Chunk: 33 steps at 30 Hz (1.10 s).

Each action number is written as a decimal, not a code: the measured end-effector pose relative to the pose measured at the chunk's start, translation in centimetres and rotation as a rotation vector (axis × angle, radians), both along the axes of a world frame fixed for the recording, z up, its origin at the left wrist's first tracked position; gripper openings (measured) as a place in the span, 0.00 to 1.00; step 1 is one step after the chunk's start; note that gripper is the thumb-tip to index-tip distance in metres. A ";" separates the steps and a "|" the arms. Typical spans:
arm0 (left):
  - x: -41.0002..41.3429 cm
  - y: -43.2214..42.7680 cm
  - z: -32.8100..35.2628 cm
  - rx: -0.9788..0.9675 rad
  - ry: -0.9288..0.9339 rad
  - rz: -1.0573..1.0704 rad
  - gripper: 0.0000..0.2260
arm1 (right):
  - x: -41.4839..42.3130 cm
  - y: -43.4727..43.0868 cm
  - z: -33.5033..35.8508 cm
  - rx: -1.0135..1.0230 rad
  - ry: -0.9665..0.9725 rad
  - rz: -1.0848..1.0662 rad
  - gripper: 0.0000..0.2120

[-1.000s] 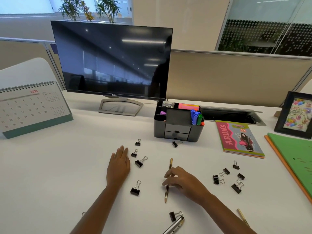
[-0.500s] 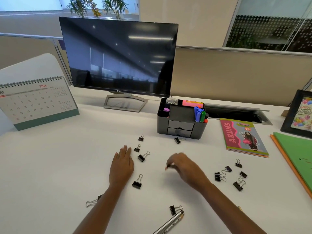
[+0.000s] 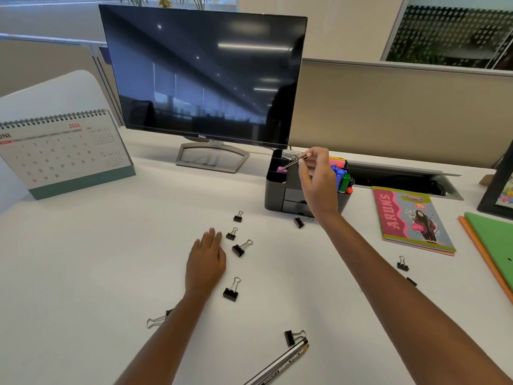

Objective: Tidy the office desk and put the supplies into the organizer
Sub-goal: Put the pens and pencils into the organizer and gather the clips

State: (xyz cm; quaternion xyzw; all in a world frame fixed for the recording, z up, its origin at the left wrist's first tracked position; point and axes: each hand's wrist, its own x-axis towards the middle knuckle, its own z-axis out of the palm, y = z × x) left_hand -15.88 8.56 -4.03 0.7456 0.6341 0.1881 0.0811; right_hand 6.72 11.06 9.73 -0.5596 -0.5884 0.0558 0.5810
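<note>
My right hand point(image 3: 316, 184) pinches the pen point(image 3: 294, 162) tilted over the organizer point(image 3: 274, 191) — left hand point(image 3: 206, 259) lies flat, fingers straight, on the desk point(image 3: 111, 259) by the clips point(image 3: 238, 249).

The desk point(image 3: 83, 259) is plain white. The organizer point(image 3: 274, 190) is dark grey, holding blue markers point(image 3: 338, 173), a green marker point(image 3: 345, 180) and pink sticky notes point(image 3: 337, 162). The pen point(image 3: 295, 161) is gold. Binder clips point(image 3: 238, 250) are black with silver wire handles. The notebook point(image 3: 410, 218) cover is pink and grey-blue; the folders point(image 3: 494, 240) green over orange. The calendar point(image 3: 61, 151) has a teal base.
</note>
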 end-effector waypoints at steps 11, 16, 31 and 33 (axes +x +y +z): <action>0.0 0.0 0.3 -0.009 -0.001 -0.014 0.25 | -0.1 1.0 -1.7 -0.228 -0.090 -0.051 0.10; 0.0 0.0 0.2 0.016 -0.002 -0.008 0.20 | 0.5 -2.4 -3.5 -0.257 -0.018 -0.015 0.11; 0.0 -0.3 0.1 0.012 -0.043 -0.029 0.24 | 1.0 -18.5 -11.5 -0.392 -0.481 0.499 0.13; 0.0 -0.4 0.1 0.009 -0.037 -0.024 0.21 | 1.0 -19.1 -11.8 -0.389 -0.530 0.530 0.09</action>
